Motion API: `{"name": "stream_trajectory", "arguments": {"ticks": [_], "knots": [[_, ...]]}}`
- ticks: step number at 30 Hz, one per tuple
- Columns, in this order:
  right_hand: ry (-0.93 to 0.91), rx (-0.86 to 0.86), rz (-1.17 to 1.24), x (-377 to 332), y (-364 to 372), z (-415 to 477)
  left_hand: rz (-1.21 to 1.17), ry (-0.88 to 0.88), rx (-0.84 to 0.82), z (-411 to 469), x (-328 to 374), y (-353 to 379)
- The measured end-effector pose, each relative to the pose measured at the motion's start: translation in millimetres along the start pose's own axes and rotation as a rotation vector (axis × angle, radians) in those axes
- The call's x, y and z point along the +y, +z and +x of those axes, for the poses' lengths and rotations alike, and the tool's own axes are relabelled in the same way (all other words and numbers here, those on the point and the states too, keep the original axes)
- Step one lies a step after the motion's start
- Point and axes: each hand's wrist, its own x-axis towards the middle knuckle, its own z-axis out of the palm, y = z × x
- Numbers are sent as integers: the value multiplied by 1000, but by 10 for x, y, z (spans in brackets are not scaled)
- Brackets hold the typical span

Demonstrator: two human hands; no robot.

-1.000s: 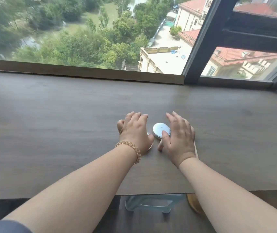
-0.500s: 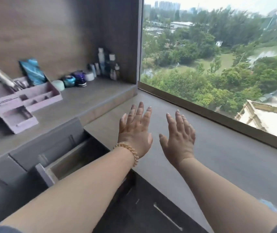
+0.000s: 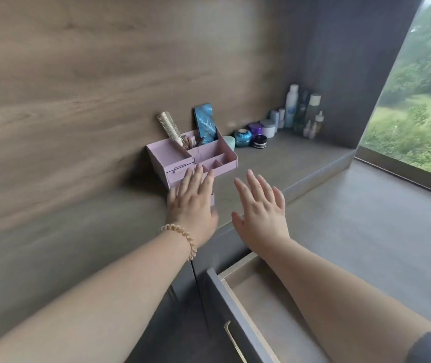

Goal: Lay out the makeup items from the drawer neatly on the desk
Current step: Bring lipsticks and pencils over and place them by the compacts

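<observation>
A pink plastic organiser (image 3: 172, 155) with several compartments stands on the raised counter against the wood wall. A hairbrush (image 3: 169, 126) and a blue patterned case (image 3: 205, 125) stick out of it. My left hand (image 3: 192, 205) reaches over its front edge with straight fingers, holding nothing. My right hand (image 3: 260, 205) hovers beside it, fingers spread, over the counter. Below my right forearm a grey drawer (image 3: 251, 305) stands pulled out; the part I see holds nothing.
Jars (image 3: 243, 137) and tall bottles (image 3: 291, 106) are lined up in the counter's back corner. The lower desk surface (image 3: 366, 231) runs along the window on the right. A metal handle (image 3: 231, 339) is on the drawer front.
My view has swung left from the desk by the window to the raised counter. Both hands left the round compacts, opened flat and reached toward the pink organiser.
</observation>
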Motion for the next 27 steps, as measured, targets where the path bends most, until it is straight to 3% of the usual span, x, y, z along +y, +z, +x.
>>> {"name": "stream_trajectory", "arguments": {"ticks": [7,21,27], "knots": [[-36,22,22,-273,366,775,6,-44,11,473,-551,164],[-83,9,98,-33,1253,2569,8,-172,65,1774,-976,837],[-95,102,8,-39,1646,3213,220,-169,78,1859,-1026,1197]]}}
